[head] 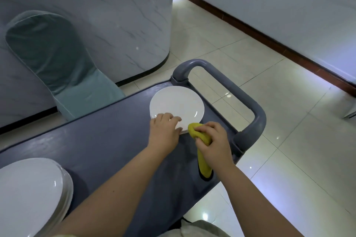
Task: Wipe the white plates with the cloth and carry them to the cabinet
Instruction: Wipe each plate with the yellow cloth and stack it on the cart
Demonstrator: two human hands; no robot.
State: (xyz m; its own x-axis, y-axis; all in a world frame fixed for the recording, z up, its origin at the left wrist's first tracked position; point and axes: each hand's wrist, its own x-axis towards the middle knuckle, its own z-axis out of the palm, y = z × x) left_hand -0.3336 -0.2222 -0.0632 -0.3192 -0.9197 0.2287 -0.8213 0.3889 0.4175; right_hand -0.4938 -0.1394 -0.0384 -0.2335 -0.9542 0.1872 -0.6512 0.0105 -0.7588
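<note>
Single white plate [179, 102] sits at the far right end of the cart [96, 150] top, just beside the handle [231, 86]. That spot keeps it apart from the stack of plates [28, 192] at the near left corner, so I read it as the working spot versus the queue.

Left hand [164, 129] is on the plate's near rim, fingers curled over the edge onto the face. Looks like a steadying grip so the plate doesn't skate on the smooth top. Can't tell if the near rim is lifted off the cart.

Right hand [212, 140] is closed around the yellow cloth [204, 166]. The bunched end pokes out at the plate's near right rim, touching or just about. The tail hangs down over the cart's right edge. Bunching gives a firm pad to press with.

My read is that the wipe on this plate is at its start or at the rim pass, since the cloth isn't on the centre.

Risk: the plate is close to the cart's end, so a hard push away could slide it toward the handle gap.

No cabinet identifiable in view, so the carry direction is unknown.
</note>
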